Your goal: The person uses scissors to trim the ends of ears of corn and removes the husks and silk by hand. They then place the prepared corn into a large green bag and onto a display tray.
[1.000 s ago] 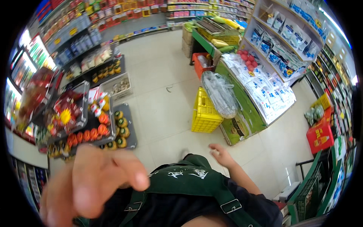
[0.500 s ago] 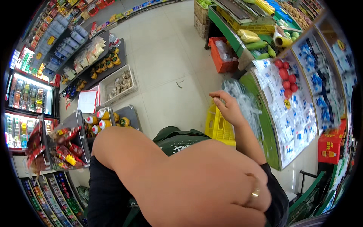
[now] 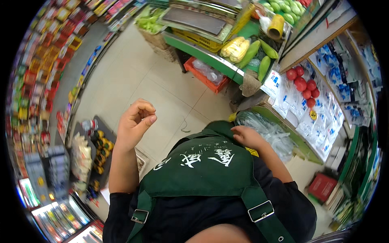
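My left hand (image 3: 137, 121) is raised above the floor at the middle left. Its fingers curl in toward the thumb, and I see nothing in them. My right hand (image 3: 248, 137) hangs at the far right edge of the green apron (image 3: 202, 174), its fingers loosely stretched and slightly apart, holding nothing visible. Whether it touches the apron I cannot tell. Just beyond the right hand lies a heap of clear plastic bags (image 3: 265, 131). A bit of a yellow crate (image 3: 252, 151) shows beneath the right wrist, mostly hidden.
At the far right, a green produce stall (image 3: 202, 58) bears packed corn (image 3: 236, 49) and long green gourds (image 3: 248, 54). Under it stands an orange crate (image 3: 219, 87). Red round produce (image 3: 300, 84) lies on white packets (image 3: 312, 121). Packed shelves (image 3: 48, 60) line the left.
An arm that filled the lower view close up has dropped away, and my left hand now shows at the left. My right hand has drawn in to the apron. The view has turned.
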